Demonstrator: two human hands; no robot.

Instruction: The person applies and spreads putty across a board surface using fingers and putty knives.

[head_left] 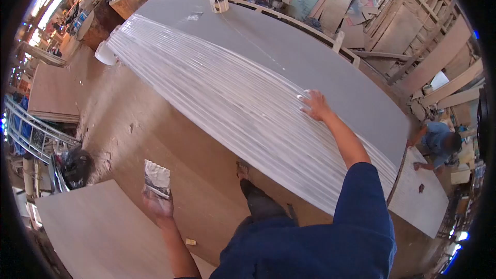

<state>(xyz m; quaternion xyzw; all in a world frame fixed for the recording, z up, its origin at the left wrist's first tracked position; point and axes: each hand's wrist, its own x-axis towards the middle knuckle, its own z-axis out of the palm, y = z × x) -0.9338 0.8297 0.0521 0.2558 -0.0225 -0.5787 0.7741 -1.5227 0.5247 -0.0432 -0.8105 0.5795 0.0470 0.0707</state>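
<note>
My left hand (pixel 157 204) is closed around the lower end of a flat putty spreader (pixel 157 178), its upper face coated with thick white putty. It is held up over the floor, left of my legs. A long ribbed panel (pixel 206 88), streaked with white, lies across the large grey board (pixel 330 67). My right hand (pixel 316 105) reaches onto the far edge of the ribs, fingers apart. White putty covers its fingertips, and no tool shows in it.
A putty-smeared bucket (pixel 218 1) stands on the board's far side; a white container (pixel 106 53) is by its left end. A co-worker (pixel 442 139) bends over a pale sheet (pixel 421 191) at right. Another sheet (pixel 103 232) lies lower left. Wood offcuts (pixel 330 0) lean behind.
</note>
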